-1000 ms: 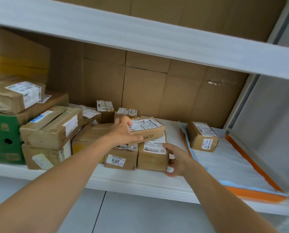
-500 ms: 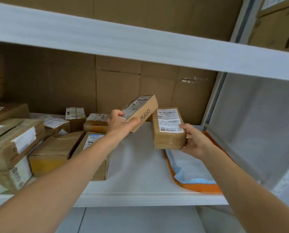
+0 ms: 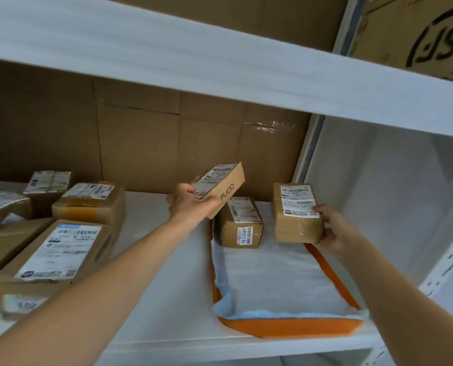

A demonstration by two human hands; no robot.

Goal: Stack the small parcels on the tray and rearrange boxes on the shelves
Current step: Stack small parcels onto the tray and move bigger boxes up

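Holding one box each, the two hands hang over the tray. The left hand (image 3: 191, 204) has its fingers curled under the PUCO box (image 3: 221, 187), thumb on the label, and tips it up in the air near the tray's far left corner. The right hand (image 3: 331, 228) grips the label box (image 3: 295, 215) by its near end, low over the far right corner. I can't tell if that box touches the tray. Between them, one small box (image 3: 240, 224) sits at the back of the tray (image 3: 286, 327). I think the hands hold the boxes by their ends so they can set them down flat beside it or on top. The tray lies on the right side of the shelf (image 3: 167, 299). More boxes (image 3: 54, 254) wait in a pile on the left.
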